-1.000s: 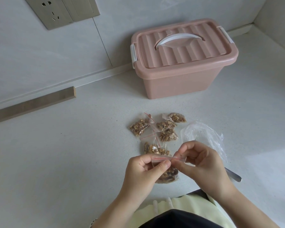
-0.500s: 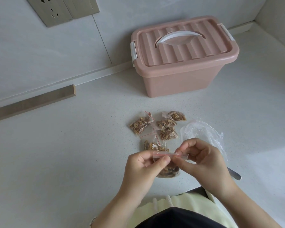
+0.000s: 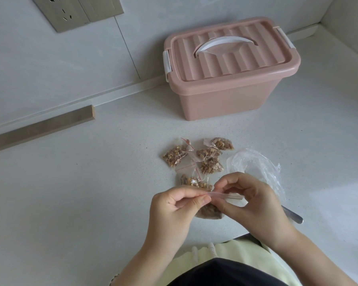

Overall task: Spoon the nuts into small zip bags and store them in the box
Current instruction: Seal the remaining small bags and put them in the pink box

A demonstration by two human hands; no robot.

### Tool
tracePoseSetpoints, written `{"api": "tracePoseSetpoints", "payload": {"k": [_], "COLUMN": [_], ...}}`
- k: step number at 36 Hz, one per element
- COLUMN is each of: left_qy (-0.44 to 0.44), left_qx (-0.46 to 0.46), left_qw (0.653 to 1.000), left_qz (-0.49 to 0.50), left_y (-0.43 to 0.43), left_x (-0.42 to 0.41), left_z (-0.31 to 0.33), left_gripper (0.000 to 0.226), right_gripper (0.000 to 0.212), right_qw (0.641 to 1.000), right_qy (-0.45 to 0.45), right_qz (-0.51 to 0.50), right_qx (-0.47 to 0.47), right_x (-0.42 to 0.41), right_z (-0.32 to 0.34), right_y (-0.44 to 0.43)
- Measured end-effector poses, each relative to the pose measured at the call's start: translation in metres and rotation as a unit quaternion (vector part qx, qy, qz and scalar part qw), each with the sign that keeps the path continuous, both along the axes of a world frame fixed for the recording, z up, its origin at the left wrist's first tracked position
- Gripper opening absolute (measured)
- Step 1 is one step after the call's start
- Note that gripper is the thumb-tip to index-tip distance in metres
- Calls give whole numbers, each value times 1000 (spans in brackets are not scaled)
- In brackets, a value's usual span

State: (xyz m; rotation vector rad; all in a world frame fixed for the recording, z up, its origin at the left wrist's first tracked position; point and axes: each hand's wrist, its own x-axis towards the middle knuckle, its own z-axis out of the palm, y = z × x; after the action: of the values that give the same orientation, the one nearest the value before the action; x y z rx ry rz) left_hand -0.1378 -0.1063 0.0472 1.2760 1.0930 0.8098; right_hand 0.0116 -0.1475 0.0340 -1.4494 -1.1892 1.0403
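Observation:
A small zip bag of nuts (image 3: 209, 211) hangs between both hands just above the white counter. My left hand (image 3: 172, 211) pinches the left end of its red-striped zip strip. My right hand (image 3: 254, 205) pinches the strip further right, thumb and forefinger on it. Behind the hands lie several filled small zip bags (image 3: 207, 162) in a loose cluster. The pink box (image 3: 227, 93) stands at the back against the wall, its ribbed lid on, with a white handle and white side clips.
A large crumpled clear bag (image 3: 256, 164) lies to the right of the cluster, partly behind my right hand. A metal spoon handle (image 3: 293, 215) sticks out past my right wrist. A wooden strip (image 3: 39, 129) runs along the wall at left.
My right hand's pinch has slid rightward along the zip strip while the left hand keeps its end. The view has shifted slightly downward.

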Motion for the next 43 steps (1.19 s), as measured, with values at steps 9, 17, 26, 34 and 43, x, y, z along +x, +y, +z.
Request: {"api": "tracePoseSetpoints", "payload": {"k": [9,17,26,34,43], "left_qy": [35,68,120,159,137], "left_qx": [43,135,184,224,187], "left_qw": [997,988,972,960,973], "left_qz": [-45,-20,-81,-58,-17], "left_y": [3,0,5,7,22], "left_x": [-8,-11,-18,-16,-14], "left_z": [-1,-10,-13,-22,-30], "left_gripper": [25,15,12,18,6], "right_gripper": [11,17,16,22,25], "right_qw": [997,986,961,967,935], "right_qy": [-51,-144,-253,-227,-327], "right_qz": [15,46,79,86,96], "right_qx": [63,66,81,75,98], "right_x": [-4,-6,-7,-2,12], "right_z": [2,-4,-9,-19,-19], "right_y": [1,3,6,13,26]}}
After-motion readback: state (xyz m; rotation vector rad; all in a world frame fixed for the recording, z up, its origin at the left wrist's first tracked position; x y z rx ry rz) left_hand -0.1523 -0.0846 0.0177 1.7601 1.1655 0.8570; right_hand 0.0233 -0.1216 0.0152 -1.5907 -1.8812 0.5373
